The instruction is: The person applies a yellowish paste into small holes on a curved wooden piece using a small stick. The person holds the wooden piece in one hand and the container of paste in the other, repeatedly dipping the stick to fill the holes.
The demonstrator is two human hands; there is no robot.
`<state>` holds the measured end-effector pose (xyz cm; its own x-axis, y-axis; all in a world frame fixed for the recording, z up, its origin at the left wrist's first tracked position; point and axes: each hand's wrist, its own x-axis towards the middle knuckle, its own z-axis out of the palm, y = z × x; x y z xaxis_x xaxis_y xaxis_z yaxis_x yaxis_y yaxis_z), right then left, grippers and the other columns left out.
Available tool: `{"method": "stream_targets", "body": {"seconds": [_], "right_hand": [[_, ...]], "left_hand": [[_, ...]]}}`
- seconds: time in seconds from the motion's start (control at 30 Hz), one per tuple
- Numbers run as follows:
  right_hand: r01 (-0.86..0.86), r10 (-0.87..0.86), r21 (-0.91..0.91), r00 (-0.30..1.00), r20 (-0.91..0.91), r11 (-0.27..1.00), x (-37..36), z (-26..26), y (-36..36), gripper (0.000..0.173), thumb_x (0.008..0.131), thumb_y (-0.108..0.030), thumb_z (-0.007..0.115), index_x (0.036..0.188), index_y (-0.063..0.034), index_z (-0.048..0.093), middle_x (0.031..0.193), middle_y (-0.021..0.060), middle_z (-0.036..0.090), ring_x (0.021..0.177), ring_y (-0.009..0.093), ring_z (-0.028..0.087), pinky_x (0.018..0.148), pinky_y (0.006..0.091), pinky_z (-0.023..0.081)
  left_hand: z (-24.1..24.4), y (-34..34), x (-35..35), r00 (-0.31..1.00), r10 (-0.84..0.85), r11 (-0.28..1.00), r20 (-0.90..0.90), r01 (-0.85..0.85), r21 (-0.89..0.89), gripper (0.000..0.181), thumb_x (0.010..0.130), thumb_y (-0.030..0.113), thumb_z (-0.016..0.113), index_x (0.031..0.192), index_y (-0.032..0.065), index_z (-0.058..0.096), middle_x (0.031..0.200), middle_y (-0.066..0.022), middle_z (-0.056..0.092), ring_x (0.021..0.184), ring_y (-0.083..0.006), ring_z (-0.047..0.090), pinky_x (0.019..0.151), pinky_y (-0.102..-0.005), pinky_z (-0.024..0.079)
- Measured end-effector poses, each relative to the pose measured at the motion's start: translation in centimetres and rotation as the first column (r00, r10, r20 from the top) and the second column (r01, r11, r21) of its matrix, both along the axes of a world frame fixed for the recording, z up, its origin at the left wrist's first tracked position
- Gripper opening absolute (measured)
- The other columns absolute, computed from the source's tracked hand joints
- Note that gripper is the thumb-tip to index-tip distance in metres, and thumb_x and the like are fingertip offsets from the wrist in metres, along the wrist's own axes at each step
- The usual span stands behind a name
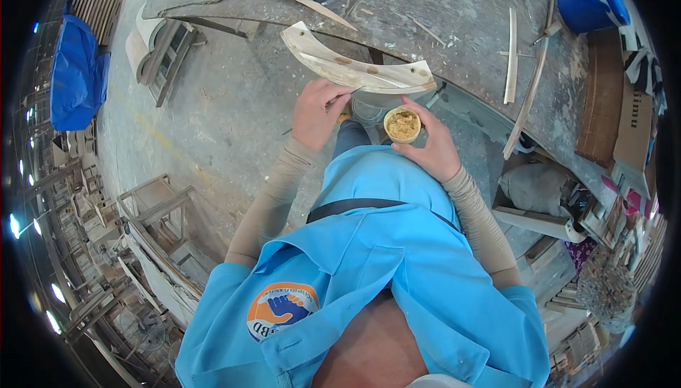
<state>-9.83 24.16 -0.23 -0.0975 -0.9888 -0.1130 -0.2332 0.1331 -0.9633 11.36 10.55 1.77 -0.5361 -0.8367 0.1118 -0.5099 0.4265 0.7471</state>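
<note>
My left hand (pixel 318 112) pinches a thin, dark, narrow tool; its tip (pixel 357 89) lies at the lower edge of a curved wooden piece (pixel 354 70). Whether the tip touches the wood cannot be told. In my right hand (pixel 433 143) is a small round tub (pixel 403 125) of tan, lumpy paste, its open top facing up, held between thumb and fingers. The curved piece is pale, with holes near its two ends and several brown patches. It lies just beyond my hands, at the edge of the workbench.
The worn workbench (pixel 457 31) bears long wooden strips (pixel 511 55), a hammer (pixel 547 33) and a blue bucket (pixel 591 4). A cardboard box (pixel 632 127) stands at right. Curved wooden parts (pixel 159 50) and a blue bag (pixel 74 77) are on the left, with wooden frames (pixel 159 202) lower down.
</note>
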Motion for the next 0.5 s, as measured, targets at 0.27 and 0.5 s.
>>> {"method": "stream_targets", "body": {"seconds": [0.27, 0.5], "right_hand": [[0.045, -0.044, 0.016, 0.996, -0.074, 0.999, -0.4, 0.2, 0.6, 0.064, 0.07, -0.016, 0.082, 0.127, -0.0062, 0.056, 0.147, 0.0198, 0.048, 0.133, 0.033, 0.05, 0.108, 0.04, 0.041], [0.07, -0.069, 0.02, 0.995, -0.066, 0.997, -0.5, -0.3, 0.7, 0.066, 0.069, -0.018, 0.083, 0.128, -0.0044, 0.055, 0.147, 0.0193, 0.048, 0.132, 0.033, 0.051, 0.108, 0.0402, 0.041]], "left_hand": [[-0.1, 0.1, -4.4, 0.976, -0.218, 0.971, 0.006, 0.217, -0.104, 0.025, 0.082, 0.005, 0.069, 0.106, 0.0088, 0.075, 0.093, -0.0076, 0.062, 0.091, -0.0255, 0.057, 0.082, -0.0371, 0.047], [-1.1, 0.1, -6.9, 0.955, -0.296, 0.947, -0.003, 0.293, -0.128, 0.029, 0.08, 0.005, 0.071, 0.108, 0.0101, 0.074, 0.094, -0.0062, 0.06, 0.092, -0.0248, 0.054, 0.084, -0.036, 0.046]]}}
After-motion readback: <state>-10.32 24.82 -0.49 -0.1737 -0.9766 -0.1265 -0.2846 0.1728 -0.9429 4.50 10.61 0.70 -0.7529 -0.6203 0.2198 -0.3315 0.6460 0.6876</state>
